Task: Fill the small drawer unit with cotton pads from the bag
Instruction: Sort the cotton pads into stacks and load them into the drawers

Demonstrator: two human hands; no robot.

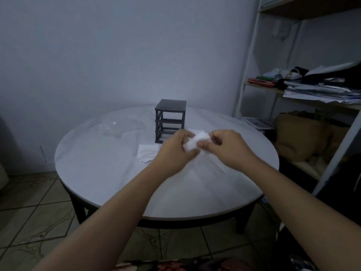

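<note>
Bare forearms, left forearm (121, 200) and right forearm (289, 192), reach in from the lower edge and meet over the round white surface (117, 182). The left grip (175, 147) is curled round one end of a white wad of cotton pads (195, 142); the right grip (228, 147) pinches the other end between thumb and fingers. Blurred clear plastic (214, 167) trails below the right grip; whether that grip also holds it cannot be told. Just left of the left grip, a loose stack of pads (147, 153) lies flat. Behind the wad stands the dark drawer unit (170, 120), upright, its slots open. A clear plastic piece (117, 126) lies left of it. Cluttered shelves (312, 90) stand to the right.
</note>
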